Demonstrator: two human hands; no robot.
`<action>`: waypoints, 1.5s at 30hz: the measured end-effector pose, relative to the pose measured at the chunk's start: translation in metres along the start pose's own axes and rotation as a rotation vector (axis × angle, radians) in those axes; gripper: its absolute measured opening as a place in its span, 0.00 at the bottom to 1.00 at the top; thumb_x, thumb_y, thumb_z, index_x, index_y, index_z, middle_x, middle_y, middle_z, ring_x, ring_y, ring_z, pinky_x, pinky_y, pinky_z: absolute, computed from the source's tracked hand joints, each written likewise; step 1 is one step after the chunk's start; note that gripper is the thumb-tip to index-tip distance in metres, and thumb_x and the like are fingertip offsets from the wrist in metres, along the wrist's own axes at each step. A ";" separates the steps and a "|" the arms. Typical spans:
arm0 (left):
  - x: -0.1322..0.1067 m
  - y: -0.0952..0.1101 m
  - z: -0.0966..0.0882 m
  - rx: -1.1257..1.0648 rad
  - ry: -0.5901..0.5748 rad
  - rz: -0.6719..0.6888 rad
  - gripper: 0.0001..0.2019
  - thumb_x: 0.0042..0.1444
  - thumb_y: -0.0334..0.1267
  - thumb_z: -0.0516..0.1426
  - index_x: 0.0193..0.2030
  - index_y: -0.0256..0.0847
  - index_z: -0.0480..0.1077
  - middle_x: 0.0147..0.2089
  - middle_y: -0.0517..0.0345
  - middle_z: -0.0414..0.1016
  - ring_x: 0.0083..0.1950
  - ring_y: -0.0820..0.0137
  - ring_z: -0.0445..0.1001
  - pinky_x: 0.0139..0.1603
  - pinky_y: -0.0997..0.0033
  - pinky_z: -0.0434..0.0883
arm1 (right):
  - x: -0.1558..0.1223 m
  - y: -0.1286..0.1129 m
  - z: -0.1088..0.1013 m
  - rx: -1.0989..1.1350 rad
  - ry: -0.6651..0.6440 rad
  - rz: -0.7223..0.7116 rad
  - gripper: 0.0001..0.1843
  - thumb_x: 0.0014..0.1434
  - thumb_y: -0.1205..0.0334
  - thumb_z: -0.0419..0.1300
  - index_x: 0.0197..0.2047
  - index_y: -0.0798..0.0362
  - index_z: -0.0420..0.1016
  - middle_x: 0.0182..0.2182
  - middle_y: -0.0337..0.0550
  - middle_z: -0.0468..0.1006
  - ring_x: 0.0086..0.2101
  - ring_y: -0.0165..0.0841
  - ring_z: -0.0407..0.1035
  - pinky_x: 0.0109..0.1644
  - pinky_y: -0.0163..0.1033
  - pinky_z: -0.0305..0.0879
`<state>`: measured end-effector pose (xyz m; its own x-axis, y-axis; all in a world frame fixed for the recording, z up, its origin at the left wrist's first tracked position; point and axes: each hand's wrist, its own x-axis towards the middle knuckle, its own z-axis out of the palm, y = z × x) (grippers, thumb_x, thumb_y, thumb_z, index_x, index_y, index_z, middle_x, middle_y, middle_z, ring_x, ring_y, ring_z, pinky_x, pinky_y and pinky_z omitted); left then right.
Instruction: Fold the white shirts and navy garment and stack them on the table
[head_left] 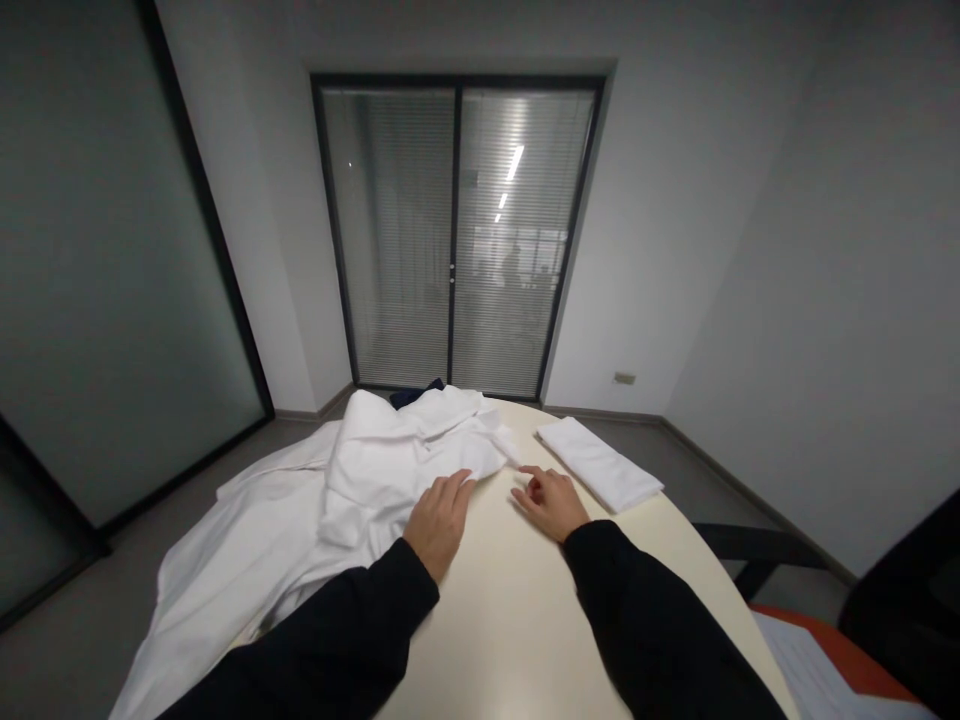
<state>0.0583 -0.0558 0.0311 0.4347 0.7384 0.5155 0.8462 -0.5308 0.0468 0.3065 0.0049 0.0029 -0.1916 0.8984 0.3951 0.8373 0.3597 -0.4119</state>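
Observation:
A large heap of white cloth (397, 460) lies crumpled on the left side of a round cream table (502, 610) and hangs over its edge. My left hand (439, 518) rests at the near edge of the heap, fingers stretched out and touching the fabric; its thumb is hidden. Close by, my right hand (553, 502) hovers over the tabletop with thumb and index finger apart and the other fingers curled. The index fingertip is at the pointed corner of the heap; whether it touches is unclear. To the right lies a neatly folded white cloth (600, 462).
A dark blue cloth (415, 394) shows behind the heap. At the lower right are a black chair (911, 575), an orange surface (847, 655) and printed paper (814, 665). Beyond the table stands a glazed, black-framed partition with blinds (405, 240).

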 end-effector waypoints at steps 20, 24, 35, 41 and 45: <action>-0.008 0.044 -0.057 -0.136 -0.200 -0.057 0.20 0.57 0.45 0.56 0.56 0.44 0.69 0.65 0.50 0.64 0.66 0.49 0.58 0.64 0.45 0.57 | 0.011 -0.039 0.025 0.566 0.164 -0.042 0.19 0.45 0.72 0.50 0.38 0.53 0.76 0.40 0.45 0.79 0.45 0.39 0.72 0.53 0.45 0.67; 0.015 -0.005 -0.080 0.069 -0.133 -0.232 0.21 0.59 0.48 0.55 0.56 0.41 0.70 0.64 0.45 0.65 0.68 0.43 0.53 0.66 0.38 0.47 | 0.016 -0.037 0.006 0.599 0.128 -0.110 0.19 0.45 0.71 0.51 0.36 0.54 0.80 0.39 0.46 0.81 0.43 0.41 0.74 0.51 0.45 0.68; 0.005 -0.025 -0.060 -0.067 -0.612 -0.221 0.24 0.56 0.52 0.53 0.52 0.40 0.74 0.40 0.44 0.81 0.44 0.50 0.78 0.43 0.54 0.71 | 0.022 -0.010 -0.050 0.692 0.211 -0.053 0.15 0.47 0.65 0.58 0.37 0.55 0.82 0.36 0.44 0.83 0.43 0.46 0.75 0.52 0.50 0.68; 0.015 -0.004 -0.075 -0.594 -1.166 -0.211 0.21 0.59 0.55 0.50 0.35 0.39 0.73 0.24 0.54 0.78 0.21 0.66 0.76 0.25 0.71 0.67 | 0.019 -0.028 -0.082 0.711 -0.010 -0.193 0.11 0.52 0.59 0.62 0.36 0.55 0.82 0.33 0.43 0.83 0.44 0.46 0.75 0.51 0.48 0.69; 0.031 -0.003 -0.057 -0.551 -0.425 -0.407 0.23 0.54 0.59 0.55 0.42 0.40 0.68 0.32 0.53 0.79 0.33 0.61 0.78 0.33 0.68 0.68 | 0.016 -0.048 -0.094 0.750 -0.193 -0.227 0.10 0.53 0.59 0.63 0.35 0.54 0.82 0.30 0.42 0.83 0.42 0.43 0.76 0.48 0.44 0.71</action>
<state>0.0513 -0.0550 0.0956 0.2987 0.9543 0.0027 0.7377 -0.2327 0.6337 0.3114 -0.0216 0.1065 -0.4585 0.7861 0.4145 0.2137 0.5503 -0.8072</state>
